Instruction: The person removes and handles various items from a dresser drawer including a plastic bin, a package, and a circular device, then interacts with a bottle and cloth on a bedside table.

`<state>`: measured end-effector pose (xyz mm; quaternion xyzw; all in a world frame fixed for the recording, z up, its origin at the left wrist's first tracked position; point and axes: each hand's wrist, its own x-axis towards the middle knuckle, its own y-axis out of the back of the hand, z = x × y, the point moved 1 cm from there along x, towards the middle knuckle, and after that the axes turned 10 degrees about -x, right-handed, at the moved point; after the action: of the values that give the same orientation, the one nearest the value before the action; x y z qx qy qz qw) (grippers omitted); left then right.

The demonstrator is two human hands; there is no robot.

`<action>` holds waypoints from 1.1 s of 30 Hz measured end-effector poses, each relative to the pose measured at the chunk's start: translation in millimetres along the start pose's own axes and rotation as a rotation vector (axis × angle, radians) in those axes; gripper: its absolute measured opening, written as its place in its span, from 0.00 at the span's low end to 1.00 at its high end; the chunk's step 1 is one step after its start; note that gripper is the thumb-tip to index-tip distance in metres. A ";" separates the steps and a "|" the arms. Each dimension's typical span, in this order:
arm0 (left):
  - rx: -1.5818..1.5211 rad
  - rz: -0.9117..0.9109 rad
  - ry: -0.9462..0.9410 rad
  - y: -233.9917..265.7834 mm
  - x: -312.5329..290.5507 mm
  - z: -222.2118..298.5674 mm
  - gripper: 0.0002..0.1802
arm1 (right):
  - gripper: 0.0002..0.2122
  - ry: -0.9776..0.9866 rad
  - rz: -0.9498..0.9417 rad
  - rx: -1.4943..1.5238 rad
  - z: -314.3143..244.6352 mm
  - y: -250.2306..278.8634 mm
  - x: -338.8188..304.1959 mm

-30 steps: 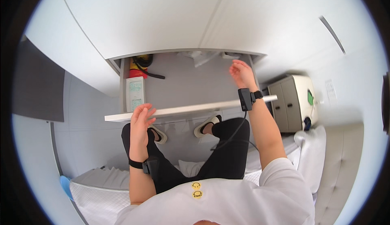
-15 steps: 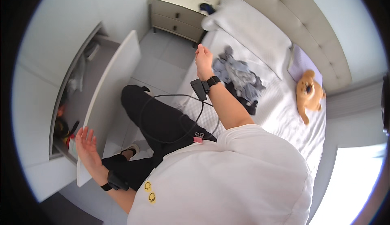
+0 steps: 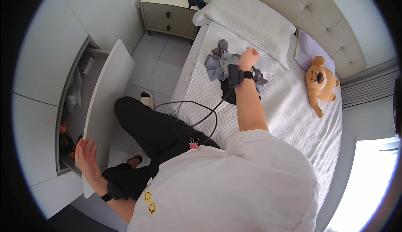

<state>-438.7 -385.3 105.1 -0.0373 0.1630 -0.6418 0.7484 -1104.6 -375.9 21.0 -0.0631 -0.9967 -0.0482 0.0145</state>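
Note:
My left hand [image 3: 87,158] is at the near end of the pulled-out drawer's white front [image 3: 109,75], fingers extended and apart, nothing in them. Over the bed, my right hand [image 3: 248,57] is curled closed above a crumpled heap of grey clothes [image 3: 215,66]. A pale, thin piece [image 3: 264,64] shows beside that hand, but what the fingers hold, if anything, is hidden. Black cloth [image 3: 228,93] lies at the near side of the heap. Black bands with small boxes circle both wrists, and a black cable [image 3: 211,114] loops from the right one.
Inside the drawer [image 3: 81,106] are a clear plastic bag [image 3: 74,90] and dark, round items. Behind stands a nightstand [image 3: 167,10] with a green item on top. A pillow [image 3: 247,16] and a brown teddy bear [image 3: 320,81] lie on the bed [image 3: 293,106].
My right hand has swung right, from the bed's left edge to over the grey clothes. My left hand stays at the drawer front. The whole view has shifted slightly.

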 end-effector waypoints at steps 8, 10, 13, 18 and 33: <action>-0.024 0.029 0.021 9.8 9.3 -7.8 0.24 | 0.17 0.407 -0.385 -0.941 128.6 63.0 148.8; -0.017 0.055 0.021 11.7 6.6 -7.1 0.24 | 0.18 -0.113 -0.544 -0.526 126.0 50.5 152.2; -0.038 0.029 0.033 8.2 8.9 -11.4 0.24 | 0.15 -0.419 -0.619 -0.276 130.6 44.7 171.5; -0.041 0.012 0.045 -5.4 6.3 -10.0 0.24 | 0.15 -0.494 -0.525 -0.171 129.7 53.9 188.7; -0.058 0.049 0.007 15.9 2.6 -8.2 0.23 | 0.06 -0.255 -0.384 0.179 40.2 22.3 57.1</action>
<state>-425.6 -383.8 92.6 -0.0528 0.1852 -0.6185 0.7618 -1159.3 -342.8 -14.9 0.1234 -0.9845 0.0466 -0.1152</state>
